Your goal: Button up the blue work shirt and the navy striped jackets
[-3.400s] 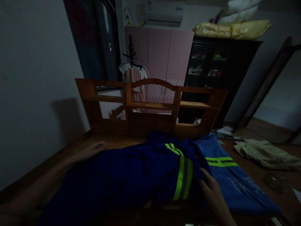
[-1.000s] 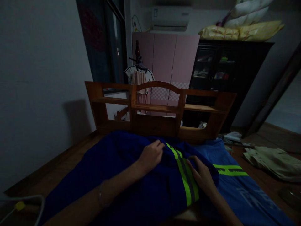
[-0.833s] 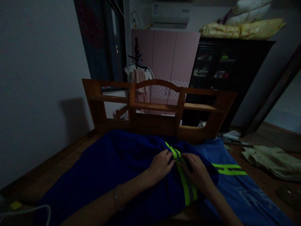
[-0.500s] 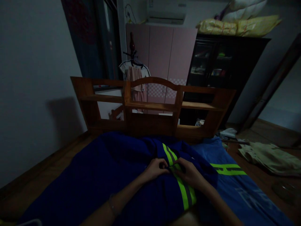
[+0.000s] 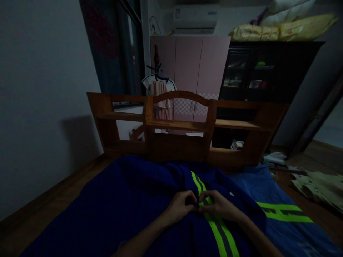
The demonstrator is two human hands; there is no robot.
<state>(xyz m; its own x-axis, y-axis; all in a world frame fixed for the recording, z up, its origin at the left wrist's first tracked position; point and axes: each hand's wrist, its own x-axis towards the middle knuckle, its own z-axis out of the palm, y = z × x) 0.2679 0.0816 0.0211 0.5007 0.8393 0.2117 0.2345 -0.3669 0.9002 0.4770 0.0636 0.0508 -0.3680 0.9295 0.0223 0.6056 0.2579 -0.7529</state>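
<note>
A dark blue work garment (image 5: 107, 203) with a yellow-green reflective band (image 5: 219, 232) is spread out in front of me. My left hand (image 5: 182, 205) pinches its cloth at the edge of the band, thumb and forefinger pressed together. From the other side, my right hand (image 5: 214, 205) pinches the same spot, and the fingertips of both hands nearly meet. Whatever small part lies between the fingertips is too dark to make out. On the right lies a lighter blue garment (image 5: 281, 194), also crossed by a reflective band.
A wooden headboard with shelves (image 5: 179, 125) stands just beyond the garments. Behind it are a pink wardrobe (image 5: 187, 64), a dark glass-door cabinet (image 5: 278, 78) and a coat stand with clothes (image 5: 158, 85). Pale cloth (image 5: 321, 187) lies at the far right, and a white wall (image 5: 48, 89) rises at left.
The view has shifted, so the scene sits lower and further right. Both hands still pinch the dark blue cloth at the band, their fingertips slightly closer together.
</note>
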